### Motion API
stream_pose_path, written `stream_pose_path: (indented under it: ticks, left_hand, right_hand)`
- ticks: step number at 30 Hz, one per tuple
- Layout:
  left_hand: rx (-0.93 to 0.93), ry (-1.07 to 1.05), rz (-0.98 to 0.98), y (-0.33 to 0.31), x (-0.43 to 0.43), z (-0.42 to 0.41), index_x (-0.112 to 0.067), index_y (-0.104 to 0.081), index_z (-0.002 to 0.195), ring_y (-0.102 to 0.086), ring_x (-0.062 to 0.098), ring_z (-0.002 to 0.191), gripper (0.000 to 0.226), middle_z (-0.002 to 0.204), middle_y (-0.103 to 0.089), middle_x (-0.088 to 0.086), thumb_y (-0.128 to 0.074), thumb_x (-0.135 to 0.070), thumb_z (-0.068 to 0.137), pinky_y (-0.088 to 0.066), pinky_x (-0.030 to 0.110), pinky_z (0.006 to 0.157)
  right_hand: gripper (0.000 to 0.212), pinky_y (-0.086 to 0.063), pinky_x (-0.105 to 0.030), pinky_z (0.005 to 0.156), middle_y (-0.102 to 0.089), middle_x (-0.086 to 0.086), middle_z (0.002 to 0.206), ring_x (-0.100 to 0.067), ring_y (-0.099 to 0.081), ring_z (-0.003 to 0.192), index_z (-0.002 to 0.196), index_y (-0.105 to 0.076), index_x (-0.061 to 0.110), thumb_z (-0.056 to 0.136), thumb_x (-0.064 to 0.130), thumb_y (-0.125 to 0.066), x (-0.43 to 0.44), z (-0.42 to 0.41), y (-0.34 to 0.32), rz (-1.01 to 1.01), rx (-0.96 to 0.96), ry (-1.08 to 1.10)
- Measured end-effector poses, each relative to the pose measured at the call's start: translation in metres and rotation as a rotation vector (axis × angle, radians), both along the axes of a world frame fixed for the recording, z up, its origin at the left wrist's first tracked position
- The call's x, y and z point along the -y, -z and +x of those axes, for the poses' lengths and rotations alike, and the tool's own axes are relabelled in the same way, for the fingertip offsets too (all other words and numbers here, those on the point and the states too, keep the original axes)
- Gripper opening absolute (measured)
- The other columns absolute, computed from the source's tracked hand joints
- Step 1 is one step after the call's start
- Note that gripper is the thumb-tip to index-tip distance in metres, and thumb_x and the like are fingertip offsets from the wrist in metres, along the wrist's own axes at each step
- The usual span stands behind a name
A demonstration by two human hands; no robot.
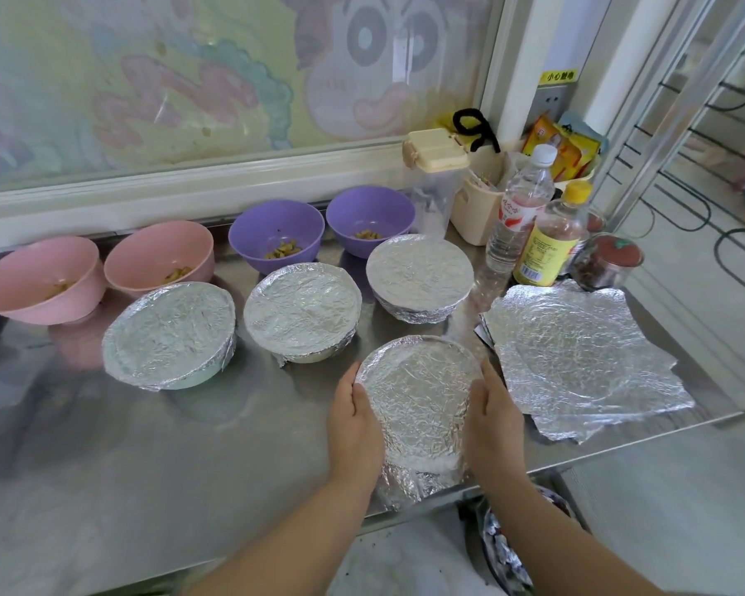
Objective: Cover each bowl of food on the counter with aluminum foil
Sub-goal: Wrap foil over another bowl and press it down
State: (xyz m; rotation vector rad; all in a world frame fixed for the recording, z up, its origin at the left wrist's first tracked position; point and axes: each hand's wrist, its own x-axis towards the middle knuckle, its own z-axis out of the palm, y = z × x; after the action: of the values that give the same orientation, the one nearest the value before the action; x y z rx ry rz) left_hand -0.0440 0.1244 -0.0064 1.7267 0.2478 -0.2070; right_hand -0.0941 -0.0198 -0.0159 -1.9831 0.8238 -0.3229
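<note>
Head view: left hand [353,417] and right hand [493,419] cup the wrapped bowl [418,406] at the counter's [190,445] front edge, fingers curled round its sides. Squeezing too hard could tear its foil [405,483] or nudge the bowl off the edge. Four back bowls [276,236] wait uncovered, with a spare sheet [586,359] just right.

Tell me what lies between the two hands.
A foil-covered bowl; the left hand and right hand cup its opposite sides. The head view shows it.
</note>
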Motion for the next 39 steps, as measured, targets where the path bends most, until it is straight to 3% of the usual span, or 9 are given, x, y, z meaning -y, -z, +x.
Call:
stream_pose_path:
  ticks: [3,6,10,14,17,20,23,27,39]
  left_hand:
    - [-0.014,-0.005,-0.022,-0.002,0.001,-0.001,-0.026,-0.051,0.141,-0.053,0.000,0.120,0.038,0.132,-0.059,-0.012,-0.034,-0.022,0.108,-0.038,0.016,0.098]
    - [-0.019,-0.012,-0.042,-0.004,0.002,-0.002,-0.028,-0.052,0.139,-0.054,0.003,0.118,0.037,0.125,-0.059,-0.017,-0.033,-0.021,0.108,-0.038,0.009,0.091]
    - [-0.013,-0.007,-0.061,-0.007,0.002,-0.003,-0.031,-0.053,0.137,-0.056,-0.005,0.108,0.036,0.125,-0.061,-0.015,-0.033,-0.021,0.108,-0.039,0.004,0.080]
    - [-0.024,0.051,-0.026,-0.006,-0.001,0.002,-0.033,-0.051,0.136,-0.055,-0.022,0.079,0.035,0.113,-0.061,-0.020,-0.034,-0.021,0.108,-0.040,-0.001,0.069]
    - [0.079,0.181,0.136,-0.008,-0.010,0.011,-0.026,-0.042,0.147,-0.045,-0.004,0.126,0.041,0.145,-0.050,-0.009,-0.037,-0.025,0.107,-0.033,0.015,0.106]
    - [0.449,0.306,0.471,-0.009,-0.015,0.012,-0.024,-0.042,0.148,-0.031,0.007,0.142,0.045,0.153,-0.041,-0.007,-0.037,-0.038,0.105,-0.026,0.034,0.120]
    - [0.783,0.620,0.824,-0.004,-0.011,0.003,-0.030,-0.042,0.146,-0.021,0.018,0.150,0.066,0.157,-0.034,-0.007,-0.024,-0.071,0.096,-0.014,0.051,0.122]
    - [0.799,0.869,1.033,0.007,-0.010,-0.006,-0.032,-0.033,0.152,-0.018,0.026,0.152,0.095,0.161,-0.029,-0.004,-0.022,-0.091,0.080,-0.008,0.059,0.118]
    - [0.821,0.901,1.051,0.008,-0.006,-0.009,-0.022,-0.053,0.143,-0.040,0.028,0.143,0.096,0.154,-0.044,0.002,-0.031,-0.089,0.078,-0.030,0.066,0.110]
  right_hand:
    - [0.038,-0.043,-0.029,0.074,-0.062,0.007,0.095,-0.011,-0.053,0.078,0.137,-0.059,0.020,0.110,0.028,-0.034,0.003,0.001,0.004,0.222,0.047,0.089]
    - [0.032,-0.036,-0.025,0.061,-0.048,0.015,0.071,-0.010,-0.043,0.065,0.112,-0.066,0.011,0.109,0.026,-0.037,0.007,0.000,0.011,0.291,0.040,0.140]
    - [0.033,-0.046,-0.032,0.092,-0.065,0.011,0.099,-0.011,-0.058,0.095,0.129,-0.065,0.020,0.109,0.030,-0.040,0.004,0.002,0.007,0.371,0.065,0.180]
    - [0.026,-0.046,-0.033,0.092,-0.064,0.009,0.101,-0.011,-0.059,0.096,0.114,-0.065,0.028,0.108,0.036,-0.041,0.007,-0.001,-0.005,0.459,0.032,0.152]
    - [0.041,-0.040,-0.045,0.113,-0.056,0.006,0.142,-0.018,-0.051,0.131,0.146,-0.051,0.026,0.106,0.037,-0.046,0.027,0.006,-0.022,0.057,0.023,-0.017]
    - [0.042,-0.030,-0.037,0.118,-0.046,0.002,0.154,-0.019,-0.040,0.142,0.148,-0.049,0.023,0.107,0.027,-0.047,0.040,0.034,-0.032,-0.290,0.048,-0.380]
    - [0.046,-0.027,-0.044,0.121,-0.038,-0.002,0.160,-0.025,-0.034,0.146,0.153,-0.043,0.021,0.108,0.031,-0.042,0.040,0.061,-0.023,-0.450,-0.097,-0.647]
    - [0.050,-0.036,-0.047,0.113,-0.038,0.003,0.159,-0.025,-0.039,0.142,0.157,-0.031,0.026,0.108,0.038,-0.033,0.036,0.067,-0.015,-0.512,-0.263,-0.717]
    - [0.054,-0.040,-0.041,0.104,-0.034,0.010,0.156,-0.018,-0.035,0.140,0.159,-0.020,0.030,0.108,0.044,-0.029,0.027,0.060,-0.020,-0.643,-0.329,-0.671]
